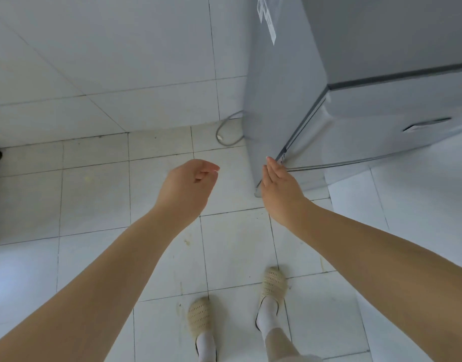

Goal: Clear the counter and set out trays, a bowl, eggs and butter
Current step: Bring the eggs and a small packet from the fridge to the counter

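A grey fridge (355, 74) stands at the upper right, its doors closed, a dark seam between upper and lower door. My right hand (279, 189) reaches out flat, fingers together, fingertips at the left front corner of the lower door near the seam. Left of the fridge, my left hand (190, 184) hangs over the floor with its fingers loosely curled and nothing in it. No trays, bowl, eggs or butter are in view.
White floor tiles (94, 205) spread below, with my two feet in beige slippers (273, 283) at the bottom. A grey cable (226, 134) loops on the floor beside the fridge. A white tiled wall (107, 61) fills the upper left.
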